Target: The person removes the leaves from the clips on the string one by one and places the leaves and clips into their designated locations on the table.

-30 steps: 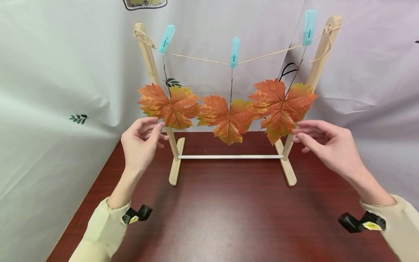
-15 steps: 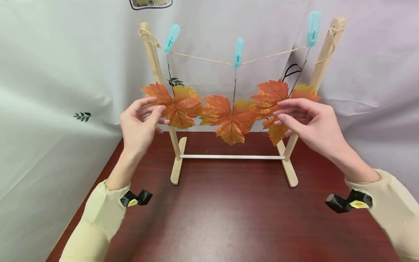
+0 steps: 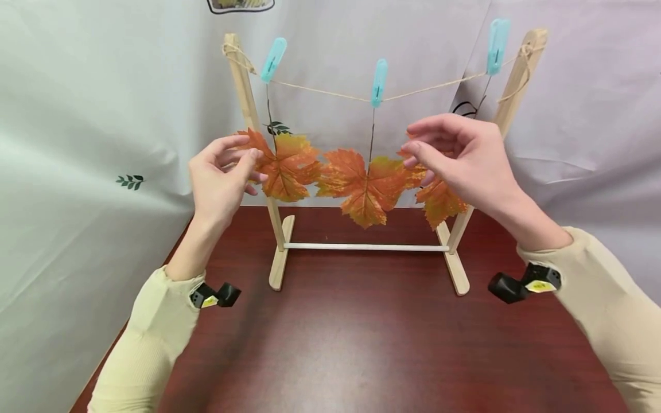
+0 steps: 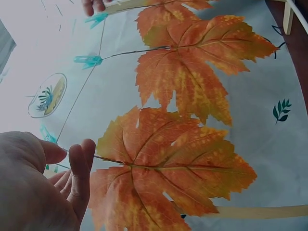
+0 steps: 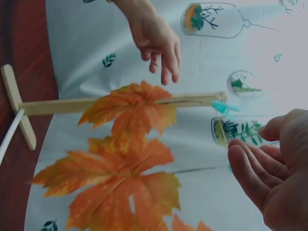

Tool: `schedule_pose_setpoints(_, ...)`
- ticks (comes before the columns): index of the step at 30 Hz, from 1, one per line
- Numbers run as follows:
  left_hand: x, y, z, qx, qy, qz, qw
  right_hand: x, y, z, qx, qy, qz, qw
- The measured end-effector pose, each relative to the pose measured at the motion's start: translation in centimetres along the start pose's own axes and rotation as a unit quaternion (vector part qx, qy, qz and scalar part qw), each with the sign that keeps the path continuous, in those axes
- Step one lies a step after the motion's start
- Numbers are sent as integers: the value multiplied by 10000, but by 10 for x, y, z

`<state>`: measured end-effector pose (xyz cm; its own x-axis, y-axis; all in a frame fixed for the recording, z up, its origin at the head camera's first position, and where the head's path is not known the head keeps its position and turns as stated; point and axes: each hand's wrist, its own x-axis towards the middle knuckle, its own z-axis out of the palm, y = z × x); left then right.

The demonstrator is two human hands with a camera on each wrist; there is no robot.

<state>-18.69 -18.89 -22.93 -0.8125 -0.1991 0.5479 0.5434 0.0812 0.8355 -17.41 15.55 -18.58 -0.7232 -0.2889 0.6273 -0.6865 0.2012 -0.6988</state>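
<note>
Orange leaves hang from the string — left hand and right hand beside them, released.

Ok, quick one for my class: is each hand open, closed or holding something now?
Left hand: open, fingers loosely curved, holding nothing.
Right hand: open, fingers loosely curved, holding nothing.

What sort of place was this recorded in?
Probably an indoor, staged recording booth: pale, leaf-printed sheeting hangs behind and beside a dark red, wood-grained table, and two black, box-shaped wrist cameras are in view.
</note>
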Motion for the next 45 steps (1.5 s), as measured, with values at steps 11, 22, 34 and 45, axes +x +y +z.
schedule_pose_setpoints(11, 15, 11, 8, 70, 47, 73, 9999, 35, -23, 24, 66, 31, 295, 9995)
schedule_pose_setpoints(22, 24, 17, 12, 294, 108, -91, 9995, 67, -35, 46, 224, -253, 414, 9986)
schedule_pose_setpoints(34, 32, 18, 16, 591, 23, -85, 9982, 98, -45, 66, 57, -437, 614, 9971)
schedule_pose_setpoints(45, 36, 18, 24, 707, 153, -37, 9974, 122, -48, 80, 292, -408, 925, 9944)
